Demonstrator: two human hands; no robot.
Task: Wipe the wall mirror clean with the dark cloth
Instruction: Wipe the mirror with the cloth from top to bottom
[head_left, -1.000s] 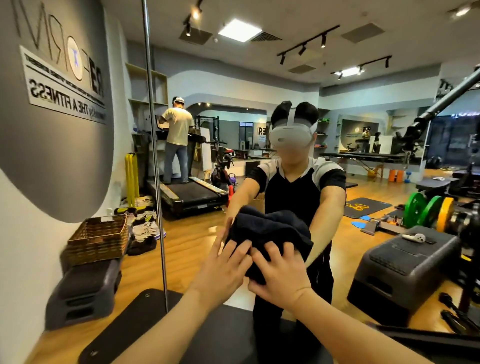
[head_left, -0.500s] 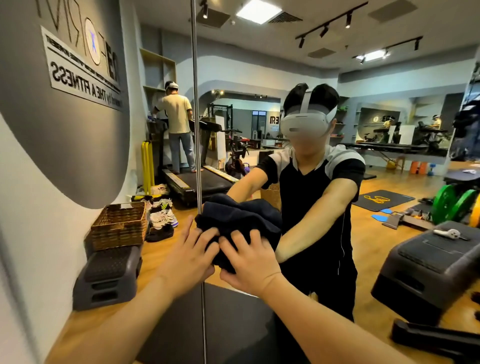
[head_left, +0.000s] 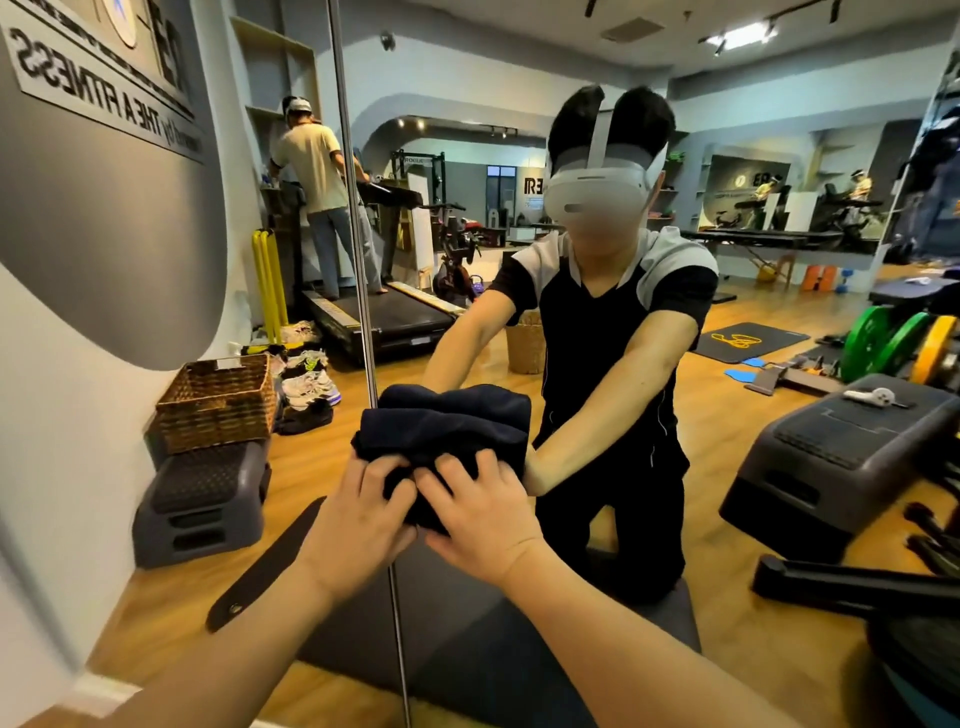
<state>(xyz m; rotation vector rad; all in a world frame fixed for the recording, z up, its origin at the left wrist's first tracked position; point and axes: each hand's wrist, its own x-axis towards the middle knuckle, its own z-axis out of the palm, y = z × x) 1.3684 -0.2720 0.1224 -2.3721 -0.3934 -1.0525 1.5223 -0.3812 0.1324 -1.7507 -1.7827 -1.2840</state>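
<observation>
Hands: left hand (head_left: 358, 525) and right hand (head_left: 480, 514) both grip cloth (head_left: 447, 426) against mirror (head_left: 571, 338)
Sign (head_left: 104, 88): mirrored "THE A FITNESS"

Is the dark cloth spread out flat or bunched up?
Bunched up: the dark cloth sits in thick folds against the mirror, with the left hand and right hand pressing it.

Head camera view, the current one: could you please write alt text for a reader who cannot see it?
Two bare hands, left hand and right hand, press a bunched dark cloth against a wall mirror, fingers curled into the fabric. The mirror reflects the person in a headset and a gym with a treadmill.
</observation>
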